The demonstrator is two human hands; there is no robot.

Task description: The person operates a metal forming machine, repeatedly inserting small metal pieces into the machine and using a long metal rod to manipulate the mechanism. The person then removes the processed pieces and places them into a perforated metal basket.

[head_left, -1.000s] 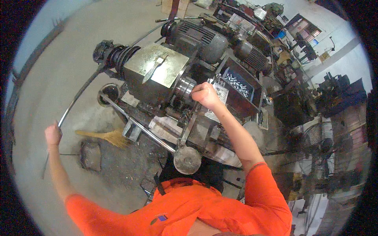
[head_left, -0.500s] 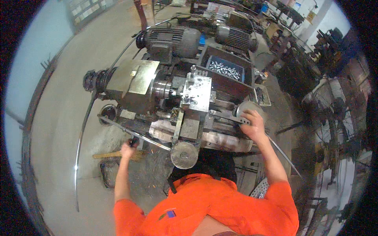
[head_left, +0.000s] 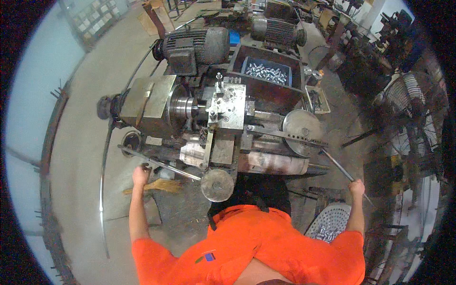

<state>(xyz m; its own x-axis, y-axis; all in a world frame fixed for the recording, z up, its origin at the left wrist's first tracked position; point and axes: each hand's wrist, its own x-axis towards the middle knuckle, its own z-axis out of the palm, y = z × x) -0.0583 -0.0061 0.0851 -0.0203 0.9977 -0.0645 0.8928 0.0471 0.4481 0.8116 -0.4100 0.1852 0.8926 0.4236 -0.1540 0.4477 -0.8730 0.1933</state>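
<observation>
A small lathe stands in front of me, its round steel chuck (head_left: 183, 106) facing the flat tool block (head_left: 228, 107). My right hand (head_left: 356, 187) is wrapped round a long metal rod (head_left: 338, 164), which runs out from beside the large round handwheel (head_left: 302, 129). My left hand (head_left: 141, 175) is curled, left of the machine and below a slanting metal bar (head_left: 164, 164). Something dark shows at its fingertips, too small to make out. The bar leads to a smaller round wheel (head_left: 217, 185) close to my waist.
A blue tray (head_left: 267, 71) of small shiny metal parts sits in a box behind the tool block. By my right arm is a perforated basket (head_left: 332, 216) with similar parts. A straw broom (head_left: 164, 185) lies on the floor. At right stands a caged fan (head_left: 408, 114).
My right hand has left the large handwheel and moved right and nearer, onto the rod. My left hand has shifted slightly left. The view has also shifted a little.
</observation>
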